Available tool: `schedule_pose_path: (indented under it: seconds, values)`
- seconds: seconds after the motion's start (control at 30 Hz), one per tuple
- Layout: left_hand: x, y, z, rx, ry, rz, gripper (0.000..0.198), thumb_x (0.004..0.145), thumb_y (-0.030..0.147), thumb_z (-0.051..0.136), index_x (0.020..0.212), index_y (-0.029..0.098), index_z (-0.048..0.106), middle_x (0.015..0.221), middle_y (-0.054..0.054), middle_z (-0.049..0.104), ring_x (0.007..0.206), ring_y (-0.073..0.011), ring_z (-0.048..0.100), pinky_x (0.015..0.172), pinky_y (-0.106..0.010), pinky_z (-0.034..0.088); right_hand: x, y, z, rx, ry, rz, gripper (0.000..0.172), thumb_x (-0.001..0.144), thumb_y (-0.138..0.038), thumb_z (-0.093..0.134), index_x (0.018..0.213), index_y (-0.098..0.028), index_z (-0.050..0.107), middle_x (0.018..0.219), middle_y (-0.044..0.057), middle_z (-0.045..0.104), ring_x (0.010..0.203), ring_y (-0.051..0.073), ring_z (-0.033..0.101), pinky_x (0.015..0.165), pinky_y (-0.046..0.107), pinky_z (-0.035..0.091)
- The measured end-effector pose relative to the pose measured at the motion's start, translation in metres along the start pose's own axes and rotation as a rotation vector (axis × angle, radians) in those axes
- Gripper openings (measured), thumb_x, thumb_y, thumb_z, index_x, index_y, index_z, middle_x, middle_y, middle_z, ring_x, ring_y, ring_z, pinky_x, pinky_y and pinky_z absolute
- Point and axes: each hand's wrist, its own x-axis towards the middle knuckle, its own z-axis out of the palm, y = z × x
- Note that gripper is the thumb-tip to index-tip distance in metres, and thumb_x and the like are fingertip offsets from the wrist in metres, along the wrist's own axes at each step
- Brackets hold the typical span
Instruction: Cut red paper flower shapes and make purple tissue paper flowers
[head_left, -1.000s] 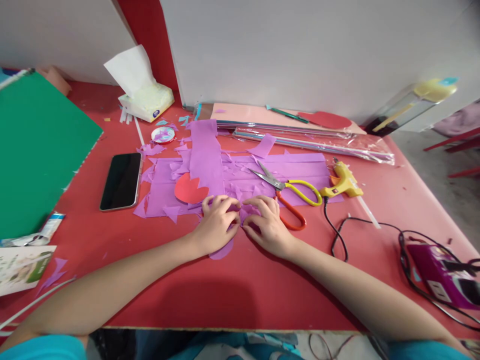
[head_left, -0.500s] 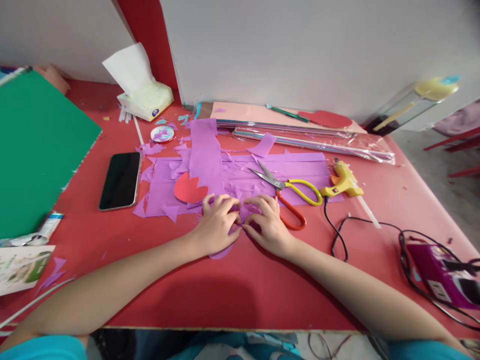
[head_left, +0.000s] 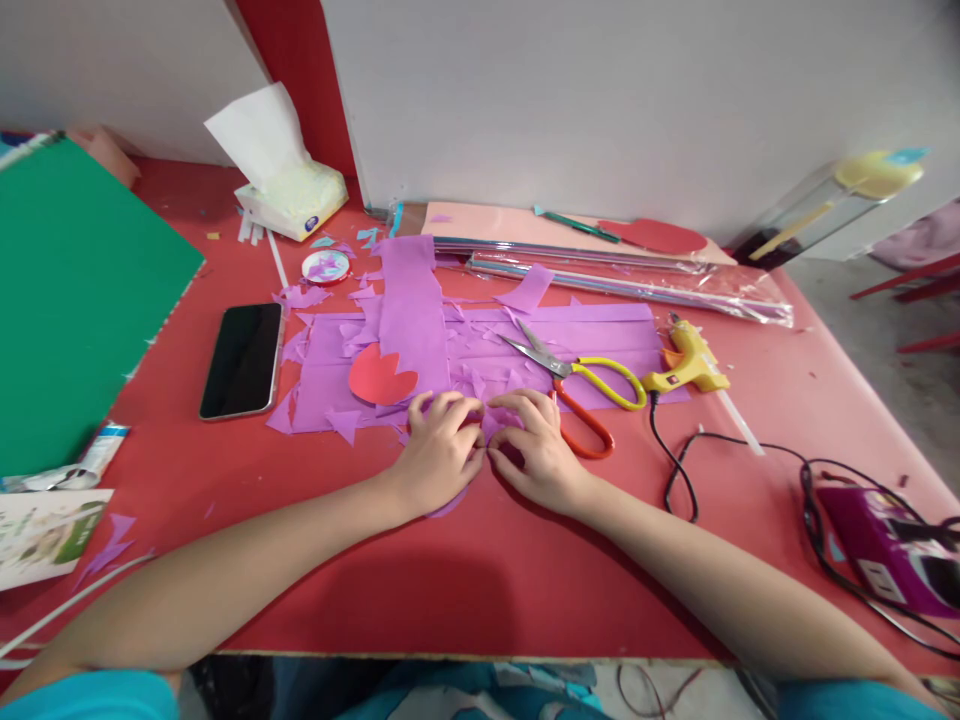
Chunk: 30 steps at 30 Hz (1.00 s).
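Where the left grip [head_left: 439, 452] and the right grip [head_left: 537, 450] meet on the red tabletop [head_left: 480, 580], a small purple paper piece [head_left: 496, 424] lies flat beneath both. Each grip is curled down and pinched onto it, fingertips nearly touching, and the paper's lower edge peeks out under the left grip. The scissors [head_left: 577, 385] lie just beside the right grip. A red cut-out [head_left: 379, 380] rests on the purple sheet [head_left: 600, 335] just beyond the left grip.
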Motion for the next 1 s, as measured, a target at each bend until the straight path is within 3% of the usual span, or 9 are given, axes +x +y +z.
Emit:
schedule_pose_path:
  seconds: [0.07,0.17,0.33,0.53,0.67,1.0]
  values:
    - [0.000,0.000,0.001,-0.021,0.010,0.003,0.009,0.078,0.017,0.053,0.072,0.016,0.060,0.109,-0.007,0.057,0.107,-0.0251,0.044,0.091,-0.048,0.025,0.000,0.000,-0.001,0.023,0.020,0.001,0.001,0.076,-0.018,0.055,0.076,-0.018,0.056,0.116,0.009,0.045,0.109,0.027,0.039,0.092,0.048,0.033]
    - [0.000,-0.003,0.001,-0.068,0.043,-0.010,0.010,0.080,0.018,0.052,0.073,0.017,0.060,0.107,-0.006,0.058,0.105,-0.0235,0.045,0.090,-0.046,0.026,-0.001,0.000,-0.002,0.094,0.093,0.057,0.012,0.075,-0.018,0.055,0.087,-0.019,0.052,0.116,0.011,0.040,0.109,0.026,0.040,0.092,0.047,0.036]
    - [0.003,-0.005,0.000,-0.082,0.210,-0.102,0.009,0.080,0.017,0.053,0.073,0.018,0.058,0.103,-0.004,0.059,0.103,-0.0218,0.046,0.091,-0.044,0.025,-0.001,0.001,-0.002,0.129,0.237,0.236,0.024,0.078,-0.024,0.054,0.099,-0.019,0.045,0.113,0.014,0.036,0.112,0.027,0.038,0.094,0.048,0.036]
    - [0.005,-0.008,-0.003,-0.082,0.334,-0.107,0.010,0.079,0.016,0.054,0.070,0.019,0.057,0.099,-0.003,0.060,0.099,-0.0214,0.048,0.089,-0.044,0.026,0.002,0.003,-0.006,0.219,0.185,0.251,0.007,0.078,-0.025,0.055,0.074,-0.019,0.052,0.116,0.012,0.039,0.112,0.027,0.040,0.093,0.048,0.038]
    - [0.006,-0.010,-0.004,-0.113,0.309,-0.106,0.009,0.079,0.016,0.053,0.070,0.019,0.056,0.100,-0.003,0.059,0.100,-0.0212,0.048,0.089,-0.043,0.026,0.003,0.007,-0.008,0.345,0.152,0.259,0.017,0.078,-0.023,0.054,0.062,-0.019,0.051,0.116,0.009,0.043,0.109,0.025,0.044,0.091,0.046,0.040]
    - [0.008,-0.009,-0.012,-0.210,0.169,-0.178,0.009,0.080,0.019,0.051,0.073,0.019,0.057,0.106,-0.005,0.055,0.105,-0.0230,0.045,0.090,-0.044,0.030,0.004,0.006,-0.010,0.371,0.243,0.307,0.024,0.080,-0.019,0.049,0.056,-0.018,0.050,0.102,0.008,0.048,0.098,0.021,0.050,0.085,0.039,0.044]
